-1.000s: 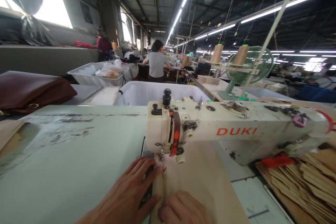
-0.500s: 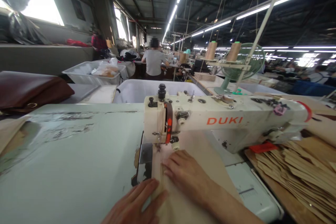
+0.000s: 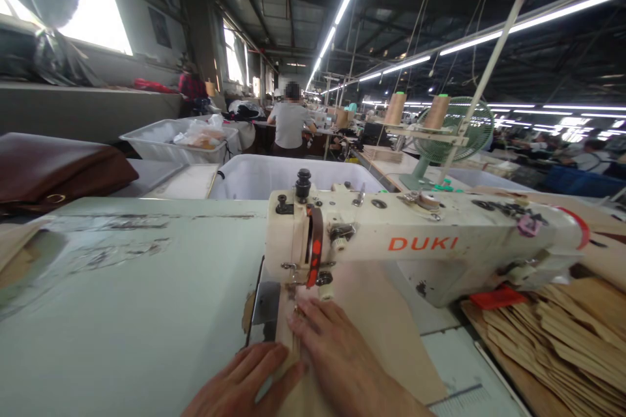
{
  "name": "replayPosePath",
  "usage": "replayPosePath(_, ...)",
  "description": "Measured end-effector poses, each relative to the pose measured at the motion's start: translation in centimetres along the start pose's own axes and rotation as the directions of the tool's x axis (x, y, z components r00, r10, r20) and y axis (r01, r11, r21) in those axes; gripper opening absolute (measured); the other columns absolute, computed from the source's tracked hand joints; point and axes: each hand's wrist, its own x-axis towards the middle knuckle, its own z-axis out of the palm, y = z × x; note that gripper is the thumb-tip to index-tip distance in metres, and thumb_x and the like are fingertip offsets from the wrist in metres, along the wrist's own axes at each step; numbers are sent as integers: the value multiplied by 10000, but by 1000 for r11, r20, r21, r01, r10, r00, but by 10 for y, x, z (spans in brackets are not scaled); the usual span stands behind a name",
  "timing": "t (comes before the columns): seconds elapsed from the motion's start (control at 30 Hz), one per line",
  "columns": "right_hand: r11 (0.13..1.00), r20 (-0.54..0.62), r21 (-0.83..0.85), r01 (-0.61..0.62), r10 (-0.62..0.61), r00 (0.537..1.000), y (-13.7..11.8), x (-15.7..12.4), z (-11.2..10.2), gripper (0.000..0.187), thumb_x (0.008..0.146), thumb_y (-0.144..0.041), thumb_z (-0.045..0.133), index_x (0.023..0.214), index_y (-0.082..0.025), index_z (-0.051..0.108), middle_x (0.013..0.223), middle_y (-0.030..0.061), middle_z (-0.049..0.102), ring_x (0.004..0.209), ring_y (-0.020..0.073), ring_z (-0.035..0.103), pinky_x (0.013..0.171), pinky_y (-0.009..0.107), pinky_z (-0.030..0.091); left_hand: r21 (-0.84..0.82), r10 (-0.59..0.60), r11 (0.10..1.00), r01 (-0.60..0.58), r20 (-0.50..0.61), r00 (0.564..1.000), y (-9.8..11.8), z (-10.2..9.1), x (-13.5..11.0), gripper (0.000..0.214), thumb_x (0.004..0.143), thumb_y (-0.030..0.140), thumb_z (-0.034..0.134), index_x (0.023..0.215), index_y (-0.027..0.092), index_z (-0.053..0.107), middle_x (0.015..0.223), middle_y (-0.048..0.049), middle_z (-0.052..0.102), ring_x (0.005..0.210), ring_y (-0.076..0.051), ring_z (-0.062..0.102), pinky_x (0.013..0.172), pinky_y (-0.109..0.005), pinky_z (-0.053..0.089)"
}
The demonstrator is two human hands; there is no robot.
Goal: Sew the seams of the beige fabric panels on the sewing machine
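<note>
A beige fabric panel point(image 3: 386, 332) lies under the head of a white sewing machine point(image 3: 420, 241) marked DUKI, with a narrow folded strip along its left edge. My right hand point(image 3: 337, 352) rests flat on the panel, fingers stretched out just in front of the presser foot point(image 3: 292, 293). Lower and to the left, my left hand point(image 3: 249, 378) lies over the strip's left side, fingers extended and thumb apart. The fingertips of both hands touch the fabric. Part of the strip is hidden beneath them.
Stacked beige strips point(image 3: 577, 332) lie on a board at right, beside a red piece point(image 3: 499, 298). A brown leather bag point(image 3: 59, 166) sits at left on the pale green table point(image 3: 122, 300). Behind the machine are a white bin point(image 3: 303, 172), a fan point(image 3: 454, 130) and a seated person point(image 3: 288, 124).
My right hand has shifted slightly left and closer to my left hand on the fabric. The panel has turned a little under the machine. The camera view has tilted slightly upward.
</note>
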Motion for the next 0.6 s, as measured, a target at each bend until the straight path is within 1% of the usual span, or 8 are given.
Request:
replayPosePath(0.1,995,19,95,3,-5,1000,5,4,-11,392,965,-191,557,1355,-233,546,1427,71,532,1267,246,521,1094,400,411,-36,-42,998,45,83,996,0,1,-1,386,861,230,581,1248,225,579,1168,-53,663,1071,-226,632,939,-275,534)
replayPosePath(0.17,978,44,205,-47,39,998,8,10,-22,345,974,-178,523,1304,-248,596,1325,59,613,1198,216,573,1062,351,429,-44,-71,996,75,96,993,3,4,-5,479,808,189,590,1285,225,558,1219,-64,643,1121,-244,612,964,-297,528)
replayPosePath(0.23,942,79,274,-194,179,981,10,20,-32,281,966,-182,520,1207,-236,655,1189,62,672,1086,194,626,999,317,463,-45,-107,993,111,77,991,8,7,-8,541,783,141,567,1316,230,541,1244,-75,627,1132,-245,607,963,-299,530)
replayPosePath(0.3,900,106,264,-347,330,938,9,33,-36,199,912,-203,599,1087,-202,694,1133,84,671,1065,217,621,976,336,471,-65,-150,986,153,57,987,12,5,-10,562,781,119,550,1330,237,533,1250,-80,617,1129,-240,608,956,-294,534)
replayPosePath(0.37,880,110,229,-417,402,909,8,43,-34,128,838,-206,672,960,-186,704,1108,98,660,1071,251,599,950,371,477,-109,-181,976,186,55,982,15,0,-8,569,777,109,546,1329,247,530,1236,-72,618,1121,-231,608,955,-287,534)
replayPosePath(0.47,871,99,222,-439,427,899,5,50,-23,28,817,-192,654,817,-192,682,996,74,660,983,233,598,872,358,493,-176,-195,964,201,51,980,16,-10,-2,583,758,97,547,1320,251,525,1214,-58,628,1118,-222,603,965,-287,531)
replayPosePath(0.53,865,81,220,-450,444,892,6,52,-15,61,827,-190,624,783,-188,667,948,67,656,950,221,595,856,350,488,-196,-195,960,201,50,980,16,-15,0,579,768,98,539,1329,239,511,1237,-65,620,1141,-226,590,999,-309,515)
replayPosePath(0.6,864,44,213,-456,458,888,10,55,-7,85,840,-194,600,798,-167,669,926,78,655,925,225,599,845,355,486,-196,-180,963,183,37,983,17,-18,0,556,787,109,526,1331,226,506,1243,-72,619,1144,-228,588,1019,-324,503)
